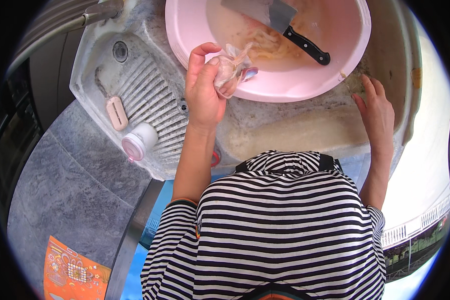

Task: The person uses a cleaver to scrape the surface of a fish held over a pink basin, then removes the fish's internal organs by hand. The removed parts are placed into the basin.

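My left hand (206, 84) is closed around a crumpled translucent plastic bag (228, 71), above the near-left rim of a pink plastic basin (292, 90). A small bluish, shiny piece shows at the bag's edge. Cloudy water fills the bottom of the basin, with pale, soft scraps (268, 43) in it. A cleaver (305, 45) with a black riveted handle lies across the basin, its blade partly cut off by the picture's top edge. My right hand (377, 108) is to the right of the basin with its fingers apart, near small wet bits in the sink; nothing shows in it.
The basin stands in a worn stone sink (303, 131). On the ribbed drainboard (146, 86) to the left are a pinkish soap-like block (117, 112) and a white jar with a pink lid (133, 146). A metal faucet pipe (48, 39) is at upper left, an orange printed sheet (75, 272) at lower left.
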Motion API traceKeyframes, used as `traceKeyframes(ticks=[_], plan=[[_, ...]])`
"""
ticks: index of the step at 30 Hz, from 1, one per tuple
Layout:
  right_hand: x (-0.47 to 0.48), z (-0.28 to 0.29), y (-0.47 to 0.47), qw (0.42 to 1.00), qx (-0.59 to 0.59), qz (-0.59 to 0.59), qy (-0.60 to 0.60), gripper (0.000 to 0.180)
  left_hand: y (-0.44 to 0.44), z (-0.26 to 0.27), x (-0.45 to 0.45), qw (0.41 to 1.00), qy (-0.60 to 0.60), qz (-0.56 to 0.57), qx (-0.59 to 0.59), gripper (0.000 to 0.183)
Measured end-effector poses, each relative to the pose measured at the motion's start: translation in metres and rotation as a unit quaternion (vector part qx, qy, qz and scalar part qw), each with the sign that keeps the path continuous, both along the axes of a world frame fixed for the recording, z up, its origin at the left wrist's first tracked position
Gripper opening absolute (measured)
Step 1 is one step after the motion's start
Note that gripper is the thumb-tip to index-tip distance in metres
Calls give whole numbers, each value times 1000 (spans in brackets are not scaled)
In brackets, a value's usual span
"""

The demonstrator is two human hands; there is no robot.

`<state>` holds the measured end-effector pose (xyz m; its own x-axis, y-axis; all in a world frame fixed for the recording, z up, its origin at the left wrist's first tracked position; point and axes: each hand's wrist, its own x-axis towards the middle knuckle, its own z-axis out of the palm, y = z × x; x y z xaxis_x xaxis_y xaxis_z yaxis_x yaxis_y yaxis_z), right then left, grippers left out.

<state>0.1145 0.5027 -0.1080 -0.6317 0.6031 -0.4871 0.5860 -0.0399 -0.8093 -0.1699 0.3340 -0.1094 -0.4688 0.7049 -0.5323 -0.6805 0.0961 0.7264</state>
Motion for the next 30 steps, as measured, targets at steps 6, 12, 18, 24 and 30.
traceKeyframes(ticks=[6,12,18,24,30], plan=[[-84,12,-58,987,150,-22,61,20,2,-3,12,999,-10,-35,40,22],[-138,-12,-70,991,2,86,102,28,9,5,29,999,-9,-43,23,21],[-148,-23,-84,957,157,87,227,18,14,1,31,997,45,23,-53,20],[-128,-46,-54,974,216,23,70,18,13,10,26,999,18,31,-18,21],[-150,-12,-61,984,60,86,147,35,14,7,26,997,60,-2,-48,22]])
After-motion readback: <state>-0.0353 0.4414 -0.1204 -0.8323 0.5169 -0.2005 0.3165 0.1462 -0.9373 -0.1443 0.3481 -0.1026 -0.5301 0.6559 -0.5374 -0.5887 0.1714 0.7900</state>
